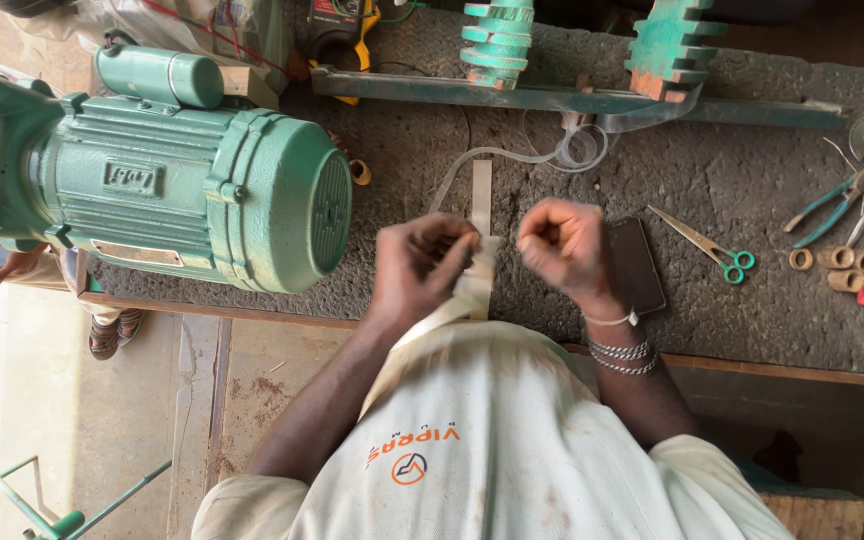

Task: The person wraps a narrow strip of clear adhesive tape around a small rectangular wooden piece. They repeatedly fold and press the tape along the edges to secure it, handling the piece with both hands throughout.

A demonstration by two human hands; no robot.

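- over the bench (572, 170), both forearms reach out from the body, wrists bent in.
- left hand (422, 262): fingers curled shut on a pale strip (481, 200) that runs away across the bench.
- right hand (564, 245): a closed fist just beside the strip; whether it grips the strip is unclear.
- phone (637, 265) under the right wrist; scissors (709, 246) near; green motor (182, 180) to the left.

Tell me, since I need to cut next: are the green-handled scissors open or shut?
Shut: the scissors lie flat on the workbench, blades together in one point.

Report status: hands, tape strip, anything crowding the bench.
Left hand and right hand both closed on the cream tape strip, at bench edge. Phone beside right hand; scissors farther right. Green motor left, apart.
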